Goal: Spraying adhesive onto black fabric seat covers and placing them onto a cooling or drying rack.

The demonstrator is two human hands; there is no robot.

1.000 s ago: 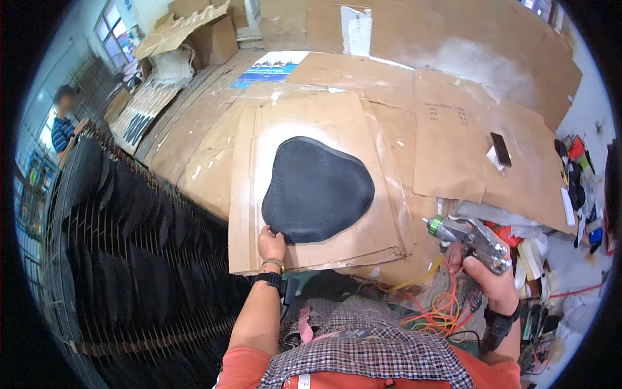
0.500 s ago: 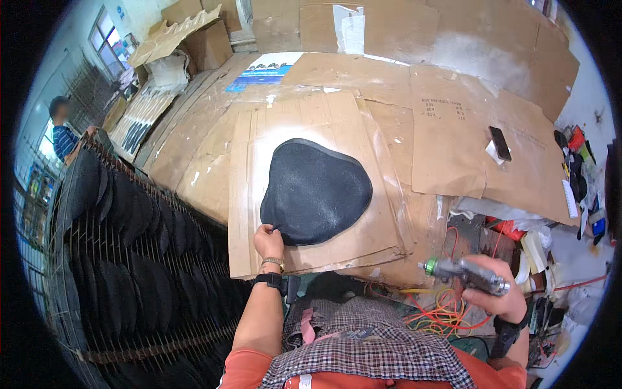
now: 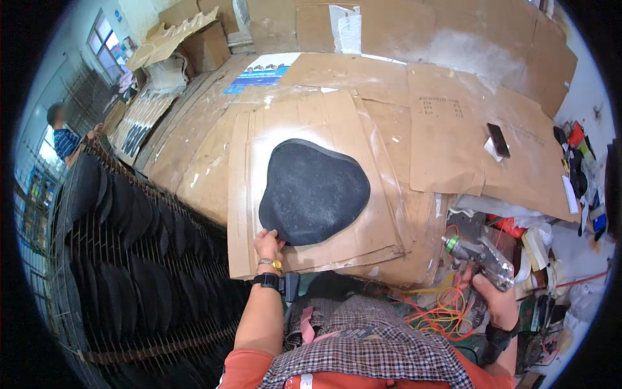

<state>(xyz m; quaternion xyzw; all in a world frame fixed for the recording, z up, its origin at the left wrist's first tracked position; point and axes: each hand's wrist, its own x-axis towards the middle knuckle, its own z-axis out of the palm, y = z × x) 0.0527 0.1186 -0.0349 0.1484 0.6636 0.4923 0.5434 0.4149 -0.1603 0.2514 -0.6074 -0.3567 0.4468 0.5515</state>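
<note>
A black rounded, roughly triangular pad point(image 3: 315, 193) with a dusty surface lies flat on a cardboard sheet in front of me. At its lower left edge, my left hand point(image 3: 267, 245) is closed, the fingers pinching the rim. Off to the right, lower than the pad and away from it, my right hand point(image 3: 494, 297) grips a metal spray gun point(image 3: 483, 258) with a green ring near its nozzle. The gun points up and to the left. Part of the right hand's fingers is hidden behind the gun.
Beside my left arm stands a wire rack point(image 3: 129, 243) hung with several black pads. A phone point(image 3: 497, 141) rests on the cardboard at right. Tangled orange and yellow hoses point(image 3: 440, 311) lie below the gun. A person point(image 3: 63, 136) stands beyond the rack.
My right hand has lowered slightly, turning the spray gun so its nozzle tips further upward. The left hand stays at the pad's edge, and the pad lies almost as before.
</note>
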